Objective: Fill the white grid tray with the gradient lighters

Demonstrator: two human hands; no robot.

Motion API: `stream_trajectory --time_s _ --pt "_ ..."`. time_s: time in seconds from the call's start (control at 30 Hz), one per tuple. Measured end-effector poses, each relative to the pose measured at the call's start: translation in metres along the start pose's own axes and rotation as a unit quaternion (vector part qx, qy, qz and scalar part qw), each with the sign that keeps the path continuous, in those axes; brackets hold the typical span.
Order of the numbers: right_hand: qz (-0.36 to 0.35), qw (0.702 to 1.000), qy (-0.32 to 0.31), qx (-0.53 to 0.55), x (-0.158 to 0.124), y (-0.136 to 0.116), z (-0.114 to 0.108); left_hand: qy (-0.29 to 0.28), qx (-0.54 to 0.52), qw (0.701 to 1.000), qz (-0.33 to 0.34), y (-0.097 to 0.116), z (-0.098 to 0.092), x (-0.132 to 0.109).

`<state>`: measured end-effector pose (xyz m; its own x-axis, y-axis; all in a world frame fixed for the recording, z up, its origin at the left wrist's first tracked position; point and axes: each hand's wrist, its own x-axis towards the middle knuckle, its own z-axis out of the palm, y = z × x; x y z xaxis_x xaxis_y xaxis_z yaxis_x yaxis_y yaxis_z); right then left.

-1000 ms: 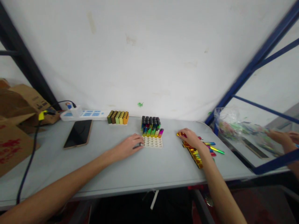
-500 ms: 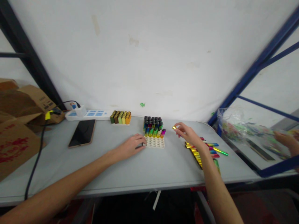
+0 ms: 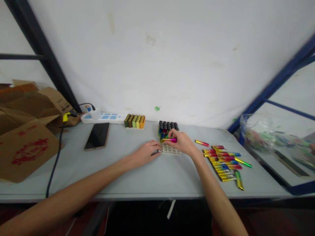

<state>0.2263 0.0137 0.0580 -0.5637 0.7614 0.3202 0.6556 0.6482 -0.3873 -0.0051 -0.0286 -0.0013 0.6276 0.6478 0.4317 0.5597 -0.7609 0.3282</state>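
Note:
A white holed tray sits mid-table with several black-capped colourful lighters standing in its far rows. My right hand is over the tray, pinched on a shiny pink-and-gold lighter held sideways above the holes. Resting flat on the table, my left hand touches the tray's left edge with its fingertips. A pile of shiny loose lighters lies to the right of my right arm.
A phone lies face up at the left, behind it a power strip and a small block of green-to-orange lighters. Cardboard boxes fill the far left. A clear plastic bag sits beyond the blue frame at right.
My right hand picked a lighter from the pile at the right and carried it left to the tray. My left hand stayed at the tray's edge. The view shifted right.

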Motion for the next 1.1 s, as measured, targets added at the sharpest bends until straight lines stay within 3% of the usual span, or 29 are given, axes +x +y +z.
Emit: stream_trajectory --time_s 0.27,0.53,0.8,1.1 --pt "0.033 0.999 0.043 0.008 -0.007 0.002 0.018 -0.005 -0.001 1.000 -0.003 0.002 -0.002 0.000" --pt "-0.033 0.996 0.070 0.052 -0.003 0.001 0.031 -0.006 0.001 1.000 -0.006 0.001 -0.002 0.001" --pt "-0.040 0.995 0.083 0.048 -0.006 -0.007 0.030 -0.012 0.002 1.000 -0.009 0.000 -0.001 0.001" --pt "-0.004 0.994 0.076 0.077 -0.007 0.003 0.036 -0.015 -0.001 1.000 -0.012 0.002 -0.003 0.000"
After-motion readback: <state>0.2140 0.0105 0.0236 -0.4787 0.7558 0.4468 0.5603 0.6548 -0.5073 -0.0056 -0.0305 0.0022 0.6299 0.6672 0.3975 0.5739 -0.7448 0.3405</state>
